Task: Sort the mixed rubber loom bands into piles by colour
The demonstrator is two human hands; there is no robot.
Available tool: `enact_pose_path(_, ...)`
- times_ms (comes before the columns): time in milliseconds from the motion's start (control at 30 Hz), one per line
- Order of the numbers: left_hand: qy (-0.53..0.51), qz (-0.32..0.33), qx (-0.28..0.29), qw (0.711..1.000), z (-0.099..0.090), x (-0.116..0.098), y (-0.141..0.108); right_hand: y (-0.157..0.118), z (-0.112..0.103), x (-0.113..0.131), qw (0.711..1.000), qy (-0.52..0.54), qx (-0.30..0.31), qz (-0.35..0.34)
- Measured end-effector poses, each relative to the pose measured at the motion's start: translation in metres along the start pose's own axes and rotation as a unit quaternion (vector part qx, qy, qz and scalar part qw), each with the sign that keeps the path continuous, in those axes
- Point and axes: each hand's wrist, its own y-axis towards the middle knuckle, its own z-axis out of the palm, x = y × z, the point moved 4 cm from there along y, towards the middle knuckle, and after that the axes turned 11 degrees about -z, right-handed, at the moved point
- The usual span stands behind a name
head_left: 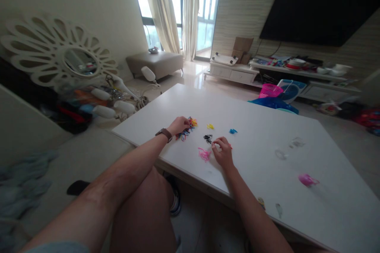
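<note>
My left hand, with a watch on the wrist, reaches into a mixed heap of small coloured rubber bands. Its fingers are bent together, and what lies between the tips is too small to make out. Beside the black rubber bands, my right hand has thumb and forefinger drawn together, with a black strand reaching their tips. Pink rubber bands lie just nearer to me. Small yellow and blue groups sit farther back. A bit of red shows behind my right hand.
The white table also carries a pink object, clear plastic pieces and small items near the front edge. Beyond it stand a pink basket, a low TV cabinet and an ottoman. Lamp parts lie left.
</note>
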Motion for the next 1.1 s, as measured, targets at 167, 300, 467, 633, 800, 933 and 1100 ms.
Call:
enact_pose_path(167,-0.009,0.003,-0.006,1.000,-0.002,-0.004,0.002,0.000,0.000,0.000,1.000,0.000,0.004,0.007)
enact_pose_path(300,-0.028,-0.010,-0.002,1.000,-0.005,-0.011,0.000,0.001,0.000,-0.001,1.000,0.002,0.004,0.012)
enact_pose_path(467,-0.047,-0.014,-0.006,0.999,-0.007,-0.015,-0.002,0.001,0.000,-0.002,1.000,0.004,0.003,0.024)
enact_pose_path(633,-0.042,-0.028,-0.017,0.999,-0.011,-0.012,-0.005,0.002,0.000,-0.002,0.999,0.009,0.006,0.031)
enact_pose_path(800,-0.039,-0.036,-0.016,0.998,-0.013,-0.007,-0.009,0.002,0.000,-0.003,0.999,0.018,0.009,0.032)
enact_pose_path(933,-0.049,-0.040,-0.005,0.998,-0.012,-0.003,-0.008,0.001,0.001,-0.005,0.999,0.021,0.016,0.030)
enact_pose_path(1100,-0.040,-0.042,-0.015,0.998,-0.013,-0.002,-0.008,0.001,0.001,-0.005,0.999,0.026,0.015,0.033)
